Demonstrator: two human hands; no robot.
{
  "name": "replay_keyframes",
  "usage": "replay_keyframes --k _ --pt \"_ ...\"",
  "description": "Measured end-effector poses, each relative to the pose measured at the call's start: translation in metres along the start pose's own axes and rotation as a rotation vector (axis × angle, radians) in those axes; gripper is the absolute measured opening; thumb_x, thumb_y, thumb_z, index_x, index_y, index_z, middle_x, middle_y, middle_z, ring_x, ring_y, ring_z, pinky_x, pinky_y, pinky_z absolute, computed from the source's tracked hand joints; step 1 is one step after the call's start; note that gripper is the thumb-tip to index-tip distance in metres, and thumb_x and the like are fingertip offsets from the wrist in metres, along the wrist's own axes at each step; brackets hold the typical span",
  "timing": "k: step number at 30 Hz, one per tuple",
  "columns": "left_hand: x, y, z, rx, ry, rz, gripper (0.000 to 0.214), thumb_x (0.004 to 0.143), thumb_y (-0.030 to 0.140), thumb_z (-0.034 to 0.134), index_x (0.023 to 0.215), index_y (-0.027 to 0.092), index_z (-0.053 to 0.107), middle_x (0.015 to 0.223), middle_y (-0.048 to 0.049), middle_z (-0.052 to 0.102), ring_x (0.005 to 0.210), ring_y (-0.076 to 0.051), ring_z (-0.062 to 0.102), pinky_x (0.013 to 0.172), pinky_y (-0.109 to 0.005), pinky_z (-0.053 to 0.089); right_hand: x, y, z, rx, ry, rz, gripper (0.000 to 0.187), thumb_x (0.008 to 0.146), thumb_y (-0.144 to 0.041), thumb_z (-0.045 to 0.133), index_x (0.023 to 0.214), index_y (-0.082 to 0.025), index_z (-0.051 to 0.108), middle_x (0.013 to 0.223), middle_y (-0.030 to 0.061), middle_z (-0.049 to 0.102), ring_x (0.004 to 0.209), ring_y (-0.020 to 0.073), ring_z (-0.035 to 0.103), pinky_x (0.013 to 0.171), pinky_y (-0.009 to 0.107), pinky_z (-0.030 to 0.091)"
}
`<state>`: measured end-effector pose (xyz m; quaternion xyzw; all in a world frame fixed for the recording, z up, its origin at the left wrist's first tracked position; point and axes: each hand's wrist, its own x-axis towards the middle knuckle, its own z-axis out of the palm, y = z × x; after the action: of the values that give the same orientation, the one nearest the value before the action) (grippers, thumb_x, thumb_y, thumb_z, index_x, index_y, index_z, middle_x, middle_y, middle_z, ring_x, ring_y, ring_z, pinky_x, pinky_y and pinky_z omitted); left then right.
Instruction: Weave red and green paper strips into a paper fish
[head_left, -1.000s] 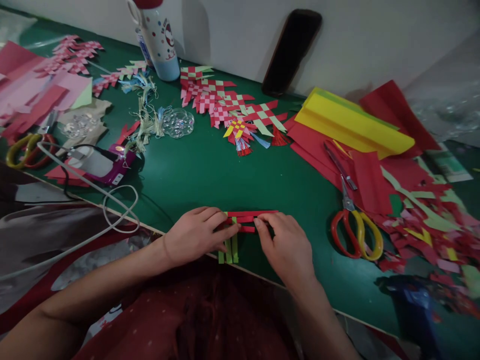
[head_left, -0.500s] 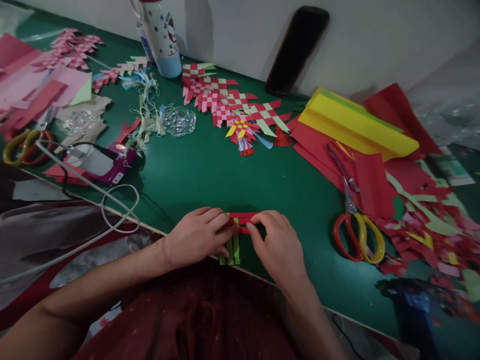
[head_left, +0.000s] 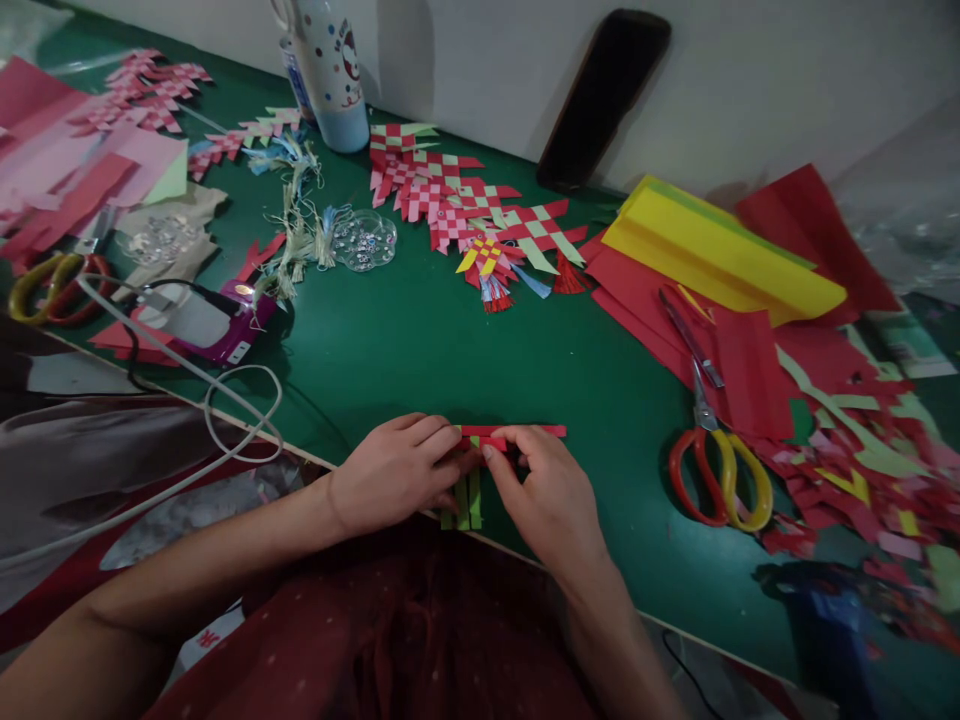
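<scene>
At the near edge of the green table (head_left: pixel 420 340), both my hands work on a small weave of paper strips. My left hand (head_left: pixel 394 472) lies curled over the left side of the weave and presses it down. My right hand (head_left: pixel 544 495) pinches a red paper strip (head_left: pixel 525 431) at the weave's right side. Light green strips (head_left: pixel 465 505) stick out below between the hands. Most of the weave is hidden under my fingers.
Red-and-yellow scissors (head_left: pixel 716 455) lie to the right among red paper scraps (head_left: pixel 847 450). Finished woven pieces (head_left: pixel 480 215) sit at the back centre, yellow folded sheets (head_left: pixel 720 250) right, a dark phone (head_left: pixel 604 95) against the wall, a bottle (head_left: pixel 330 75), a glue gun (head_left: pixel 210 325) and cable left.
My right hand has slid left along the red strips toward the left hand, so a red strip's end now shows to its right. The left hand has stayed in place.
</scene>
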<state>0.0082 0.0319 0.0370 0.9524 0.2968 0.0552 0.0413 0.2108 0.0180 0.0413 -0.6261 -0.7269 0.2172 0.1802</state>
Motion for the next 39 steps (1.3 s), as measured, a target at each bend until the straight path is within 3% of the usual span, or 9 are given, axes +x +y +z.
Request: replay_keyframes --k 3,9,17,30,39 --pt "0.000 0.000 0.001 0.015 0.007 0.007 0.050 0.088 0.050 0.059 0.127 0.019 0.053 0.110 -0.0077 0.059 0.103 -0.021 0.056 0.087 -0.034 0.049 0.000 -0.001 0.001 -0.019 0.013 -0.035 0.014 0.088 -0.028 0.049 0.084 -0.022 0.061 0.087 0.0045 0.067 0.085 0.0195 0.060 0.076 0.032 0.042" --pt "-0.001 0.000 0.001 -0.003 -0.010 0.000 0.056 0.086 0.054 0.059 0.129 0.019 0.051 0.111 -0.0081 0.059 0.106 -0.022 0.055 0.089 -0.035 0.049 0.002 -0.002 0.004 0.012 0.079 0.040 0.014 0.087 -0.030 0.051 0.090 -0.023 0.063 0.078 0.0008 0.067 0.067 0.0157 0.058 0.063 0.028 0.041" --pt "0.000 0.000 0.002 -0.022 0.002 -0.007 0.055 0.085 0.056 0.057 0.126 0.019 0.053 0.113 -0.0075 0.059 0.104 -0.022 0.056 0.089 -0.036 0.049 -0.002 0.004 0.009 -0.021 0.141 -0.006 0.015 0.088 -0.023 0.049 0.094 -0.021 0.062 0.082 0.0028 0.069 0.071 0.0168 0.060 0.067 0.029 0.044" --pt "0.002 0.003 -0.004 0.016 -0.015 -0.027 0.060 0.086 0.056 0.056 0.126 0.011 0.053 0.114 -0.0099 0.060 0.106 -0.023 0.055 0.092 -0.034 0.049 -0.001 0.005 0.007 0.004 0.154 -0.033 0.018 0.089 -0.023 0.047 0.101 -0.021 0.061 0.088 0.0057 0.071 0.077 0.0184 0.064 0.070 0.030 0.049" --pt "-0.005 -0.001 -0.004 -0.054 0.005 0.032 0.052 0.085 0.058 0.056 0.127 0.028 0.054 0.122 -0.0098 0.053 0.113 -0.026 0.051 0.091 -0.039 0.051 0.000 0.010 0.006 -0.029 0.152 -0.066 0.016 0.088 -0.019 0.048 0.097 -0.019 0.062 0.086 0.0038 0.070 0.079 0.0184 0.065 0.071 0.029 0.047"
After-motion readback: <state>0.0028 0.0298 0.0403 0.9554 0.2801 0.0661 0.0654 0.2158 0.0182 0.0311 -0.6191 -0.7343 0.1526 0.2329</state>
